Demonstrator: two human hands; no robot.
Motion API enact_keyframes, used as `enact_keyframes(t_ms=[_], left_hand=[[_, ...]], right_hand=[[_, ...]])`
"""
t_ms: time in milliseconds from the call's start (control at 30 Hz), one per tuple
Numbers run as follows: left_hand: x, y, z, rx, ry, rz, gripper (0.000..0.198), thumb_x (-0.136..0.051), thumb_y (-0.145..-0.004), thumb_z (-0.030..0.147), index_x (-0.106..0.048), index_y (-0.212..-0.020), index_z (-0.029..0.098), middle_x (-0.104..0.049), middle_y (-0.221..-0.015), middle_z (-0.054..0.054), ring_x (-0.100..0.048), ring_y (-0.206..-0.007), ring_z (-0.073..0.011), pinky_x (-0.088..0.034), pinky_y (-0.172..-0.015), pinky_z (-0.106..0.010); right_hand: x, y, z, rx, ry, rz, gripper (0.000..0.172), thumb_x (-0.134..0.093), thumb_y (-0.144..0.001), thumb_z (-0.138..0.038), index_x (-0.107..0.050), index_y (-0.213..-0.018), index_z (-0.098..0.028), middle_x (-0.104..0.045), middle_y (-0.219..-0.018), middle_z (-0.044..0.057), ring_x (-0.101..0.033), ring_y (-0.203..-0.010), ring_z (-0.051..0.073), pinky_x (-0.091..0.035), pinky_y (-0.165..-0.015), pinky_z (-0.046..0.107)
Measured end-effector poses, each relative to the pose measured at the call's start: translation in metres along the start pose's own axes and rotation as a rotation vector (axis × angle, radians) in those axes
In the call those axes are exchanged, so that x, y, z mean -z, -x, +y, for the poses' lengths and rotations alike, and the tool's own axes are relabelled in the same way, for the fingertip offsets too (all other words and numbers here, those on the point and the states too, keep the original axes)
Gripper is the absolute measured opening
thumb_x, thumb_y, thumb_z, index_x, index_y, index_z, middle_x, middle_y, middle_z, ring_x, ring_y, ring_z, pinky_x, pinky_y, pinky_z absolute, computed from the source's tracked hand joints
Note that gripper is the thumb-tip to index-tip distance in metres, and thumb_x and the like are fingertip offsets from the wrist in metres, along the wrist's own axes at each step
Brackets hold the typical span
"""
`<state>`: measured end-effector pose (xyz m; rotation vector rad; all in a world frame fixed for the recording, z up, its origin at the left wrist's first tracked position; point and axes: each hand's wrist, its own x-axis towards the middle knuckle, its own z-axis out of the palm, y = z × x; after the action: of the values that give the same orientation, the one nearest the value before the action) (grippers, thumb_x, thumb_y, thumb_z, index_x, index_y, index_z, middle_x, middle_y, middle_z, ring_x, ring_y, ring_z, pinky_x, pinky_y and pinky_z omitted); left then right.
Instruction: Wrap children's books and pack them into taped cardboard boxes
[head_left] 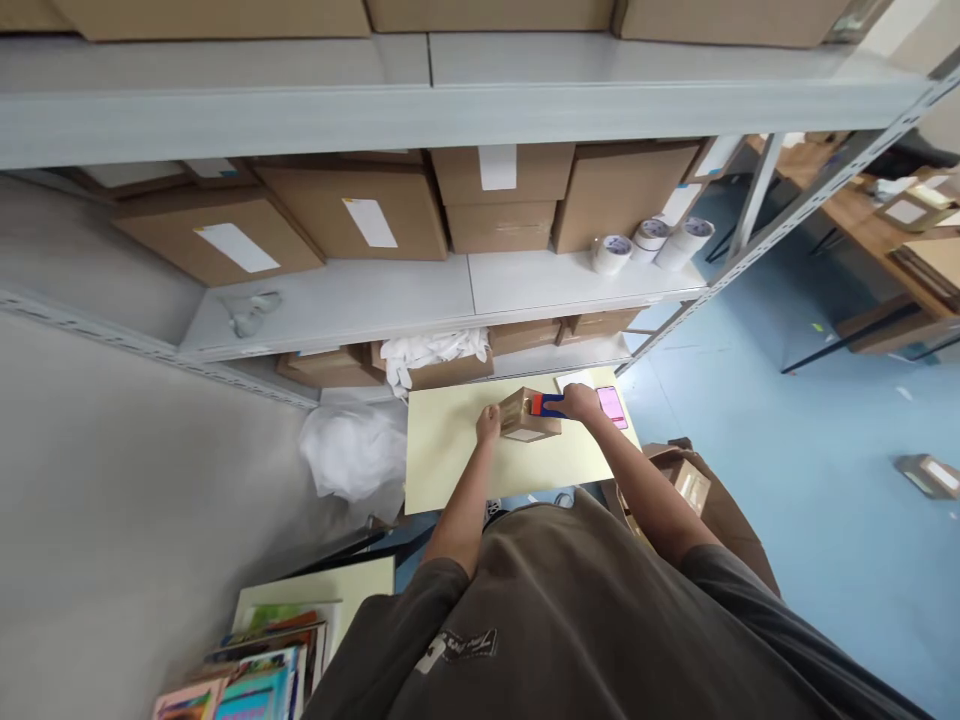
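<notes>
A small brown cardboard box (pixel 523 415) stands on a pale yellow table (pixel 450 460). My left hand (pixel 488 424) is closed against the box's left side and steadies it. My right hand (pixel 581 402) grips the blue handle of a red and blue tape dispenser (pixel 546 404), which is pressed on the box's top right edge. A pink phone (pixel 611 406) lies on the table just beyond my right hand, beside a white slip of paper (pixel 574 379).
A grey metal shelving unit (pixel 450 290) behind the table holds cardboard boxes, three tape rolls (pixel 651 240) and white cloth (pixel 431 352). A white plastic bag (pixel 354 450) lies left of the table. Books (pixel 255 670) are stacked at lower left. An open carton (pixel 686 480) stands at my right on the blue floor.
</notes>
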<state>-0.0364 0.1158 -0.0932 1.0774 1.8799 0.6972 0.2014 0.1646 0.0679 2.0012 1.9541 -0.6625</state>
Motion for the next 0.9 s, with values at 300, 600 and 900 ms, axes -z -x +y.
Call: enact_keyframes(t_ms=[300, 600, 900], left_hand=[[0.008, -0.017, 0.006, -0.005, 0.055, -0.103, 0.067, -0.032, -0.109, 0.066, -0.078, -0.124, 0.020, -0.081, -0.120, -0.016, -0.073, -0.115, -0.0336, -0.053, -0.101, -0.043], [-0.016, -0.002, 0.011, 0.060, -0.037, 0.014, 0.066, -0.025, -0.112, 0.058, -0.077, -0.124, 0.019, -0.081, -0.117, -0.014, -0.076, -0.106, -0.0289, -0.057, -0.089, -0.035], [-0.018, 0.000, 0.020, 0.034, -0.115, 0.043, 0.068, -0.026, -0.112, 0.060, -0.076, -0.128, 0.017, -0.080, -0.122, -0.015, -0.076, -0.110, -0.0292, -0.056, -0.087, -0.033]], right_hand=[[-0.018, -0.002, -0.087, 0.049, -0.023, -0.037, 0.066, -0.078, -0.087, -0.069, -0.076, -0.124, -0.015, -0.077, -0.126, 0.021, -0.074, -0.116, 0.031, -0.055, -0.089, 0.032], [-0.018, 0.007, 0.034, -0.011, -0.010, -0.083, 0.068, -0.077, -0.087, -0.073, -0.078, -0.117, -0.012, -0.079, -0.113, 0.021, -0.076, -0.107, 0.032, -0.056, -0.085, 0.033], [-0.057, -0.013, 0.038, -0.087, -0.048, -0.061, 0.056, -0.081, -0.088, -0.056, -0.078, -0.122, -0.011, -0.077, -0.118, 0.023, -0.075, -0.111, 0.033, -0.055, -0.088, 0.032]])
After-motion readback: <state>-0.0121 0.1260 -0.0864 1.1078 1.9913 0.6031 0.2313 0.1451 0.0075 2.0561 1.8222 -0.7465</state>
